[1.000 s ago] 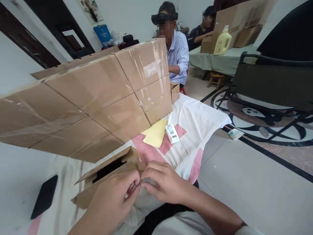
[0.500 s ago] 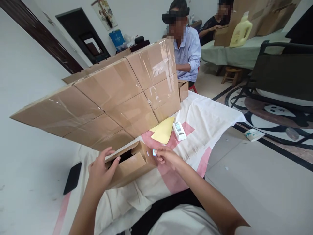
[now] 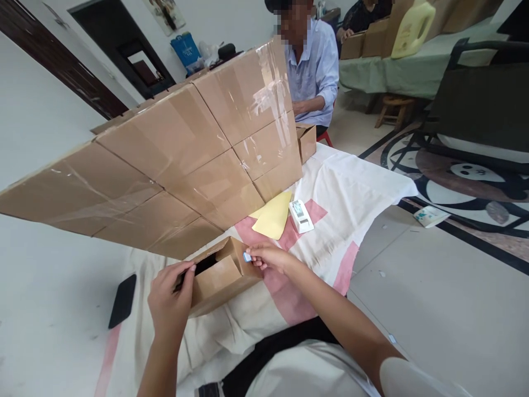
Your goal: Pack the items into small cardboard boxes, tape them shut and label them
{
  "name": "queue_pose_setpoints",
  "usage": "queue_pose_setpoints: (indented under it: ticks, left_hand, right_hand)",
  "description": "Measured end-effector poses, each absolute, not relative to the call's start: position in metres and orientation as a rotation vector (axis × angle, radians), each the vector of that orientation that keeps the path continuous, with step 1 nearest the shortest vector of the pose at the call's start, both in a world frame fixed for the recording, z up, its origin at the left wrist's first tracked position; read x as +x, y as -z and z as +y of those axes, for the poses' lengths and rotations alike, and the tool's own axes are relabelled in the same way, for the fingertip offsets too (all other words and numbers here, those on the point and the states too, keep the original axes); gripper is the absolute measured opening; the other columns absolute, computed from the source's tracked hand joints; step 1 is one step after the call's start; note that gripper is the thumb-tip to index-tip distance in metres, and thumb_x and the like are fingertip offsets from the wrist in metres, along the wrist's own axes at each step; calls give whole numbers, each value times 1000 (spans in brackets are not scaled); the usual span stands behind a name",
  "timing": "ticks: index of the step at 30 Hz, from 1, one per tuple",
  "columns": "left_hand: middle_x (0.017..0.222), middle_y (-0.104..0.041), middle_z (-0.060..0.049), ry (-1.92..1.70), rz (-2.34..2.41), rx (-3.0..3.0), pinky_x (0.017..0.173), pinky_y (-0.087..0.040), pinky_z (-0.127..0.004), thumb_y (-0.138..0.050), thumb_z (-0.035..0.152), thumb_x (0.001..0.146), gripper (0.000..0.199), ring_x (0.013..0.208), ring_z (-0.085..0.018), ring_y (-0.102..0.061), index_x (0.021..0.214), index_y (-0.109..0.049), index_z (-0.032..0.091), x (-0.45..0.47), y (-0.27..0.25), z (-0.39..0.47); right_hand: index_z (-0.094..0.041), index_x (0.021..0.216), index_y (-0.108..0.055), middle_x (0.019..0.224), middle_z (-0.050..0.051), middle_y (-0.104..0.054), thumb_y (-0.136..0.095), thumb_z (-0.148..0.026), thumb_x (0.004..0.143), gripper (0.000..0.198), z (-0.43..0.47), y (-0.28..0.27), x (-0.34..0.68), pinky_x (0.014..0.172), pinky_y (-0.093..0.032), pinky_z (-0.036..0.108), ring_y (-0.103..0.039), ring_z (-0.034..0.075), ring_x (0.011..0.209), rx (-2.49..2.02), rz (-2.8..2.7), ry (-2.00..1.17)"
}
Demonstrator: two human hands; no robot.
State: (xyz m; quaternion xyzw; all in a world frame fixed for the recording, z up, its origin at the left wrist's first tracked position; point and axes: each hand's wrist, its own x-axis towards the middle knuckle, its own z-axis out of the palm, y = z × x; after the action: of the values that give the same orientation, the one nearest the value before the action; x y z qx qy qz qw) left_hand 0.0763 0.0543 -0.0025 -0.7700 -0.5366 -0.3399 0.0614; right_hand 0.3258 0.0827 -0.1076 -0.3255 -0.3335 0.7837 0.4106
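I see the right hand (image 3: pixel 269 257) clamped on a tag (image 3: pixel 247 257), likely light, best pinched by its edge. Left of those fingers, the box (image 3: pixel 221 280) seems stiff; the left hand's (image 3: pixel 171 288) grip there I can't tell.

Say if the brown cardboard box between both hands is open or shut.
Open: the brown cardboard box shows a dark gap on top, beside the left hand.

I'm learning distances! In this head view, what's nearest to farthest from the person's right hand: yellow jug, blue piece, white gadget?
1. Blue piece: held in the right hand.
2. White gadget: ahead, on the tablecloth.
3. Yellow jug: far back, right.
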Motion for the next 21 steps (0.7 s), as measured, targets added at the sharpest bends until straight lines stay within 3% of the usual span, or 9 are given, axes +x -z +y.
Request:
queue_pose_setpoints:
  ticks: [14,21]
  left_hand:
    - [96,-74,-6,1178,-1653,-2179,85,-54,-37,-60,32,96,13,92,-22,-68,96,-70,23,79,11,50]
    - [95,-75,-6,1129,-1609,-2224,86,-53,-38,-59,30,96,12,92,-21,-69,97,-70,23,80,13,49]
  right_hand:
    - [-16,75,-59,65,-6,-52,-81,-36,67,30,90,115,324,45,-18,18,-33,3,49,-772,-913,-2002]
    - [-18,73,-54,65,-7,-46,-78,-37,70,31,92,118,319,44,-16,19,-31,3,47,-835,-970,-1979]
